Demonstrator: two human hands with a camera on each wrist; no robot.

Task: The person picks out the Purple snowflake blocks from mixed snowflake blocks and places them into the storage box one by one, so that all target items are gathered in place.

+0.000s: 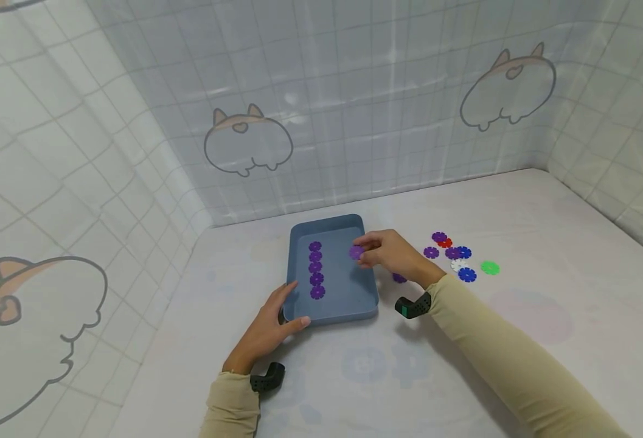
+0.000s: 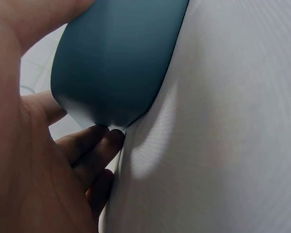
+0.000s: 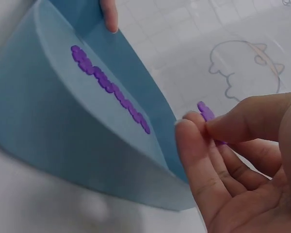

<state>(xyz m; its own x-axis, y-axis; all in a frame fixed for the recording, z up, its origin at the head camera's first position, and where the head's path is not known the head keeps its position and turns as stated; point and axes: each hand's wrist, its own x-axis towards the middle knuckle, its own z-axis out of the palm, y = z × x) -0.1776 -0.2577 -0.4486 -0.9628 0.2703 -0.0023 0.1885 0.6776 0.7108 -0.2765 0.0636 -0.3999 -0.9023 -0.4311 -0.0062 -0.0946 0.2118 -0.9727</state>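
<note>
A blue-grey tray [image 1: 348, 298] lies on the table, with a lengthwise row of several purple snowflake discs [image 1: 315, 267] on its floor. My left hand [image 1: 266, 328] grips the tray's near left corner, thumb at the front rim and index finger over the left rim. The left wrist view shows its other fingers [image 2: 99, 150] curled low against the tray wall. Between thumb and fingers, my right hand [image 1: 392, 252] pinches another purple snowflake disc [image 1: 355, 252]. That hand is over the tray's right side, to the right of the row.
To the right of the tray lie loose snowflake discs: purple [image 1: 431, 252], red [image 1: 445, 243], blue [image 1: 467, 275], white [image 1: 457, 265] and green [image 1: 490, 267]. A purple disc [image 1: 399, 278] close to the tray is partly hidden by the right arm. A tile-patterned curtain [image 1: 343, 140] hangs behind the table.
</note>
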